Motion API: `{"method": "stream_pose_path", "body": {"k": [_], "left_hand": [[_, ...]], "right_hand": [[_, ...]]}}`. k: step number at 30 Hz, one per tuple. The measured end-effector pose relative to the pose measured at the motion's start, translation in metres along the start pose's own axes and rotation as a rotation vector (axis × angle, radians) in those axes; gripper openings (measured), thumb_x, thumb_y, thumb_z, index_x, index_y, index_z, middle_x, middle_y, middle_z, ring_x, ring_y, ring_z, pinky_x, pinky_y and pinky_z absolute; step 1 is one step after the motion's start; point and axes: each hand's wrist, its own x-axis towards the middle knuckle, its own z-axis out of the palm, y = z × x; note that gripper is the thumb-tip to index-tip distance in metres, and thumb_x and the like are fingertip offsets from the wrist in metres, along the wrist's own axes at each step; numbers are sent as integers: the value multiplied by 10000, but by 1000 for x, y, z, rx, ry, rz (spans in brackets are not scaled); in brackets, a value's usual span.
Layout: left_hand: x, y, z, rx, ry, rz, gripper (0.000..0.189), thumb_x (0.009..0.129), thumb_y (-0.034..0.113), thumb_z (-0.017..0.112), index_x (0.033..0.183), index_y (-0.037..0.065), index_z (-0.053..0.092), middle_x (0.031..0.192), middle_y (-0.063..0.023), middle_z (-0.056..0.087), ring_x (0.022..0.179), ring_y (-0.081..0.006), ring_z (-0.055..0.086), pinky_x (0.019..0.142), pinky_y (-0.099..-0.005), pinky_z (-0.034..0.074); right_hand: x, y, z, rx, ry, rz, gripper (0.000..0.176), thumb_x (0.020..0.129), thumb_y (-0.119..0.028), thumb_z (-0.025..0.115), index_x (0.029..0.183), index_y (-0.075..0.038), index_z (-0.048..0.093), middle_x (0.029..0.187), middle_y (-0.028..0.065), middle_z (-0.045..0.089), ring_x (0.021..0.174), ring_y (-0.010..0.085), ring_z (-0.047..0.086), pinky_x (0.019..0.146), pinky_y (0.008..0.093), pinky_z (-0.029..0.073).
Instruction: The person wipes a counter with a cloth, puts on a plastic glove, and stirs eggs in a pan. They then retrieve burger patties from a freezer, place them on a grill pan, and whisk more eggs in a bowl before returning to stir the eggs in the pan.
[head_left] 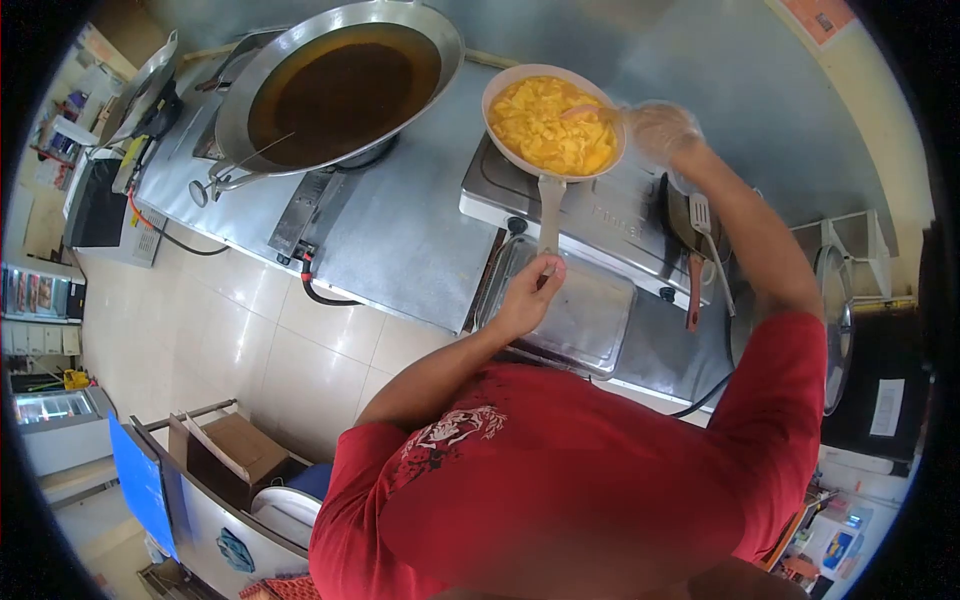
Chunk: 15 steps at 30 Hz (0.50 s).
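Observation:
My left hand (532,293) is closed round the pale handle of a frying pan (550,205), which is over the two-burner gas stove (600,225). Yellow, partly set scrambled egg (545,125) fills the pan. In a clear plastic glove, my right hand (665,132) is at the pan's right rim, its fingers closed on a pinkish spatula (583,111). The spatula's head lies in the egg, and its grip is hidden by the hand.
A large wok (230,120) of dark oil, with a thermometer (199,192) at its rim, is on the left burner. Right of my pan lie a second pan (694,265) and a slotted turner (703,218). A clear tray (590,310) sits before the stove.

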Motion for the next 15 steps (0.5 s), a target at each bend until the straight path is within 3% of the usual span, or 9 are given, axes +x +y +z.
{"method": "stream_pose_path", "body": {"k": [1,4,7,10,13,15], "left_hand": [[0,3,-2,-12,-10,18,160,1037,209,628,1135,82,620,834,34,506,689,-46,436,606,-241,378],[1,5,-2,-40,-35,55,152,1043,208,621,1137,89,624,834,50,495,685,-39,425,603,-234,371],[1,4,-3,-49,-45,43,152,1046,211,619,1136,89,625,841,52,498,689,-40,428,611,-232,377],[-1,3,-2,-58,-40,29,179,1050,228,612,1137,73,627,860,30,531,714,-61,466,648,-245,414],[0,-1,-1,-26,-13,27,207,1056,245,600,1134,55,631,875,6,561,746,-87,504,694,-263,449],[-1,5,-2,-9,-15,-23,224,1060,253,592,1130,44,633,886,-7,575,769,-99,521,722,-272,464]], "right_hand": [[-2,7,-10,-10,-49,-5,283,969,-133,474,1188,-73,644,1049,149,727,1000,333,696,892,432,555],[-39,-12,-75,22,-221,-33,236,960,-145,474,1109,-53,633,1051,153,717,984,333,688,892,443,548],[-63,-29,-62,59,-34,-340,193,955,-150,485,1044,-42,618,999,148,716,923,343,688,843,460,552],[-56,-61,-30,163,-174,-393,172,954,-161,505,1015,-34,604,958,153,719,919,343,700,830,466,557],[-24,-78,21,180,-11,-103,203,953,-174,527,1038,-25,634,946,158,728,922,346,716,830,465,568],[-3,-65,23,135,22,-91,234,957,-171,520,1049,-9,662,986,183,733,953,354,721,847,465,570]]}}
